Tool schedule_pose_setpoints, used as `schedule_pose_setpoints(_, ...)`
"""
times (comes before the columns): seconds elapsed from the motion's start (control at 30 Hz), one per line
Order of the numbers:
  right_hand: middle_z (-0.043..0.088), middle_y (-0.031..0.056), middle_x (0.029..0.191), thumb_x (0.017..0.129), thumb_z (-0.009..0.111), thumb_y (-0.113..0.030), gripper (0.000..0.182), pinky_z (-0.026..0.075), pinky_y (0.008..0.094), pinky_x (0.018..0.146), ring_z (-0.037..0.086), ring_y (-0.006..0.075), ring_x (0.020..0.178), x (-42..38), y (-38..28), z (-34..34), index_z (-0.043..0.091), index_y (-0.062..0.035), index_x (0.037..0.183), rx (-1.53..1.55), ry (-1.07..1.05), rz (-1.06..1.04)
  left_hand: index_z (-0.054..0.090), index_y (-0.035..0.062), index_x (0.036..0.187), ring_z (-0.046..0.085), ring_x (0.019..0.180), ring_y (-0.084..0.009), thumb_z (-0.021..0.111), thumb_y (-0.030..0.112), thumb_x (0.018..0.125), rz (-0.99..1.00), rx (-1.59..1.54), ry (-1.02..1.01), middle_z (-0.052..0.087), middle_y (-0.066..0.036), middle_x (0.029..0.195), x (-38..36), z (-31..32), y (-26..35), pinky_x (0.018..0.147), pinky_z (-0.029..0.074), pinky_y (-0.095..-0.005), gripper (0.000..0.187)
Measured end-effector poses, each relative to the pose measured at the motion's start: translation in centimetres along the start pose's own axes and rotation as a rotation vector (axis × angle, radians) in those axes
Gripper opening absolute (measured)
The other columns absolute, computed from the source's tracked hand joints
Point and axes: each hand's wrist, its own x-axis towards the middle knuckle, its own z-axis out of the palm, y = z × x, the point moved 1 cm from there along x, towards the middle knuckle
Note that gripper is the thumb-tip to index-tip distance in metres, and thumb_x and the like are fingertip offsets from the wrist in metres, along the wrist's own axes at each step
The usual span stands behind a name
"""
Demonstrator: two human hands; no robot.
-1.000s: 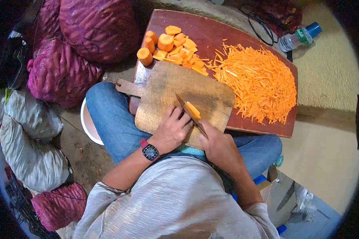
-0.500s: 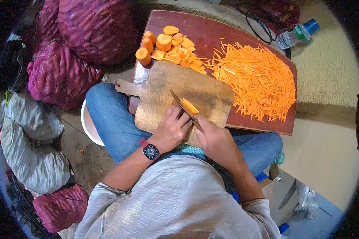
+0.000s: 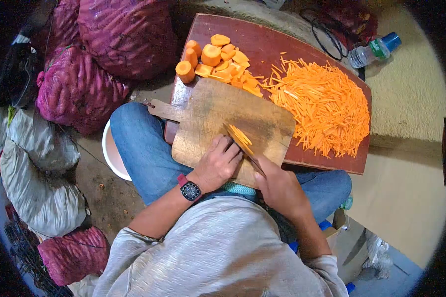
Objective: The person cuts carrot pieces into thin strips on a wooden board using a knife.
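A wooden cutting board [image 3: 218, 111] with a handle lies across a dark red board [image 3: 262, 42] on my lap. My right hand [image 3: 280, 185] grips a knife [image 3: 243, 146] whose blade rests on the wooden board. My left hand [image 3: 217, 163], with a watch on the wrist, presses carrot slices [image 3: 241, 134] against the blade. A big heap of carrot sticks [image 3: 324, 106] covers the right of the red board. Carrot chunks and slabs [image 3: 218, 59] lie at its far left.
Purple mesh sacks [image 3: 109, 44] and grey sacks [image 3: 39, 163] crowd the left side. A white bowl [image 3: 112, 156] sits on the floor by my left knee. A plastic bottle [image 3: 374, 49] lies at the far right, near a black cable.
The knife keeps slicing through the carrot slices and both hands shift slightly on the board. The camera view has drifted a little.
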Motion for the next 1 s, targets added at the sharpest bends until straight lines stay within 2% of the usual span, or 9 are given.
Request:
schedule_pose_setpoints(0.07,0.075,0.0287,0.110,0.106,0.062,-0.016,0.035,0.061,0.0612,0.080,0.074,0.0513,0.098,-2.3,-0.1,-0.8,0.052,-0.0068,0.138,-0.021,-0.023,0.028,0.077,-0.0061,0.112,0.060,0.130,-0.0425,0.070,0.013,0.079,-0.017,-0.015,-0.023,0.067,-0.019,0.130,-0.2,0.1,0.1,0.115,0.048,-0.0599,0.039)
schedule_pose_setpoints(0.13,0.075,0.0281,0.110,0.105,0.062,-0.016,0.035,0.061,0.0607,0.080,0.074,0.0514,0.097,-2.5,0.2,-0.4,0.052,-0.0068,0.138,-0.039,-0.044,0.056,0.078,-0.0055,0.107,0.063,0.120,-0.0359,0.072,0.011,0.085,0.023,0.020,-0.001,0.070,-0.017,0.118,0.4,-0.6,0.2,0.115,0.049,-0.0531,0.029)
schedule_pose_setpoints(0.23,0.072,0.0326,0.118,0.107,0.062,-0.019,0.039,0.059,0.0587,0.088,0.071,0.0519,0.109,-0.2,0.6,1.3,0.055,-0.0019,0.141,0.000,-0.019,0.109,0.077,-0.0045,0.107,0.062,0.120,-0.0365,0.071,0.011,0.083,-0.001,-0.012,0.047,0.069,-0.017,0.117,0.4,0.0,0.0,0.116,0.049,-0.0536,0.029)
schedule_pose_setpoints(0.3,0.075,0.0284,0.114,0.106,0.064,-0.018,0.037,0.061,0.0599,0.080,0.075,0.0495,0.099,1.6,-0.2,1.4,0.052,-0.0081,0.139,-0.016,0.059,-0.054,0.077,-0.0039,0.107,0.062,0.119,-0.0363,0.070,0.012,0.084,-0.012,-0.004,0.035,0.068,-0.017,0.117,0.4,0.0,0.1,0.116,0.048,-0.0543,0.029)
schedule_pose_setpoints(0.43,0.075,0.0287,0.114,0.106,0.063,-0.018,0.037,0.061,0.0593,0.080,0.075,0.0483,0.099,-0.6,-0.2,-0.1,0.051,-0.0059,0.139,-0.050,0.039,-0.082,0.076,-0.0001,0.114,0.061,0.125,-0.0400,0.070,0.013,0.084,-0.087,0.009,-0.077,0.066,-0.016,0.124,-0.4,0.1,-0.1,0.115,0.047,-0.0579,0.034)
schedule_pose_setpoints(0.5,0.073,0.0301,0.119,0.105,0.065,-0.017,0.040,0.059,0.0582,0.088,0.072,0.0507,0.107,-2.6,-0.3,-0.5,0.057,-0.0033,0.141,-0.020,-0.066,0.122,0.076,0.0006,0.114,0.061,0.123,-0.0396,0.071,0.014,0.083,-0.084,0.014,-0.053,0.066,-0.015,0.122,-0.4,0.3,-0.1,0.114,0.046,-0.0580,0.034)
schedule_pose_setpoints(0.7,0.073,0.0304,0.121,0.106,0.066,-0.018,0.043,0.060,0.0586,0.088,0.072,0.0509,0.109,1.6,-0.5,1.3,0.054,-0.0043,0.144,-0.006,-0.061,0.072,0.077,0.0005,0.109,0.061,0.118,-0.0360,0.070,0.015,0.084,-0.073,0.031,-0.008,0.067,-0.014,0.116,-0.4,0.2,-0.1,0.110,0.044,-0.0571,0.030)
schedule_pose_setpoints(0.73,0.073,0.0304,0.121,0.106,0.066,-0.018,0.043,0.060,0.0586,0.088,0.072,0.0509,0.109,1.4,-0.5,1.3,0.054,-0.0043,0.144,-0.002,-0.053,0.075,0.077,-0.0002,0.107,0.061,0.114,-0.0326,0.069,0.014,0.085,-0.059,0.054,-0.008,0.067,-0.013,0.113,-0.3,-0.1,0.0,0.108,0.045,-0.0545,0.027)
schedule_pose_setpoints(1.0,0.074,0.0314,0.117,0.104,0.066,-0.016,0.036,0.059,0.0585,0.089,0.072,0.0518,0.109,-2.8,-0.3,0.1,0.057,-0.0017,0.136,0.021,-0.052,0.129,0.077,-0.0005,0.107,0.061,0.112,-0.0333,0.069,0.014,0.084,-0.058,0.039,0.015,0.066,-0.013,0.110,-0.2,-0.1,-0.1,0.108,0.044,-0.0553,0.028)
